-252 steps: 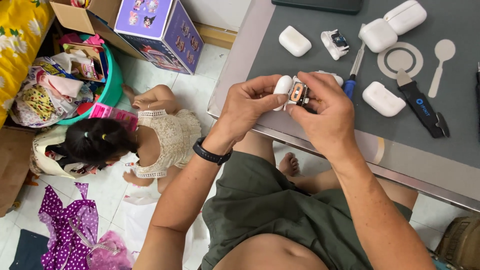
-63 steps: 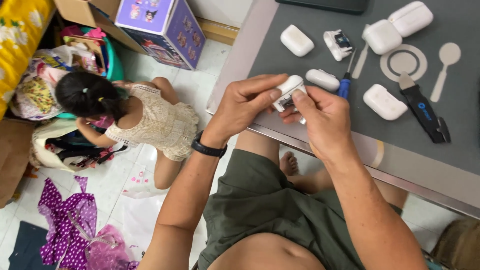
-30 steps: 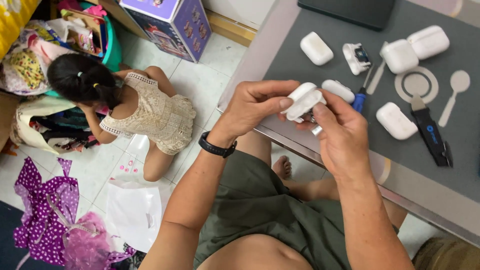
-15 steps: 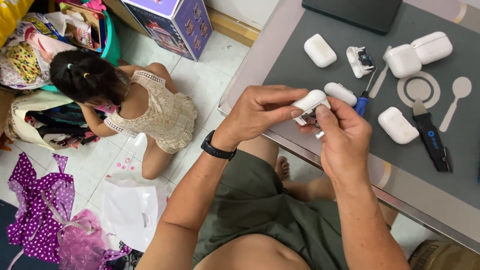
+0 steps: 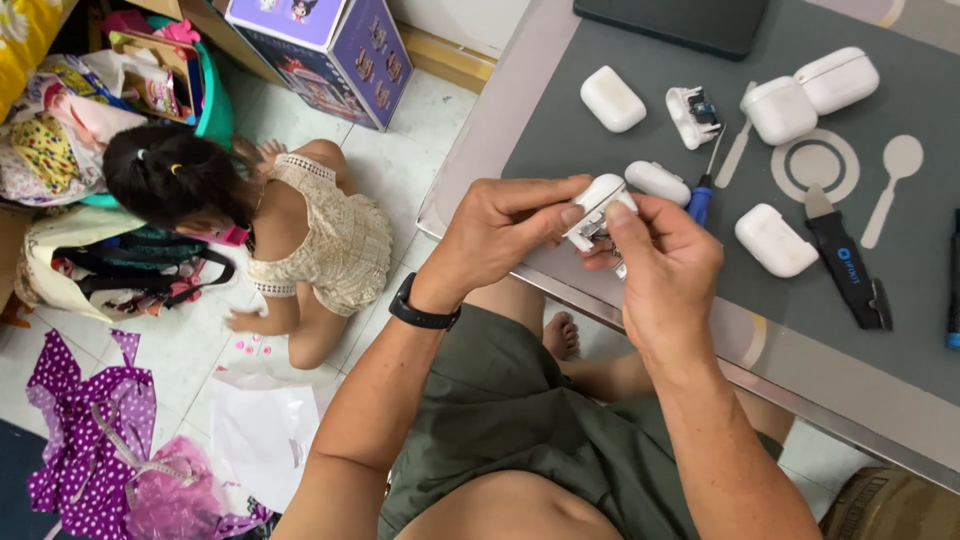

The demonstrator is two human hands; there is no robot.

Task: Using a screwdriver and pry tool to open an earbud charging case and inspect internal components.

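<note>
You hold a small white earbud case point(image 5: 600, 205) between both hands at the near edge of the bench point(image 5: 800, 390), above the grey mat point(image 5: 900, 330). Your left hand point(image 5: 500, 235) is closed on its left and top, thumb and forefinger pinching the shell; your right hand point(image 5: 665, 270) is closed on its right side, fingertips pressed at the seam, where a dark gap and some inner parts show. Compared with a couple of seconds ago, the case has turned in your grip: the dark inner block that faced up earlier is now mostly covered by the white shell, and your right fingers have moved from under it to its edge. I judge that the shell halves are nearly together rather than spread, though the seam itself is partly hidden by your fingers.

Just beyond the case lie a white oval piece point(image 5: 657, 182) and a blue-handled screwdriver point(image 5: 703, 195). Farther out on the mat are other white cases point(image 5: 612, 98), an opened one with parts exposed point(image 5: 692, 112), a black pry tool point(image 5: 845, 270) and a grey spoon-shaped tool point(image 5: 890, 185). To your left, on the floor point(image 5: 400, 170), a child point(image 5: 280, 230) sits among clothes.
</note>
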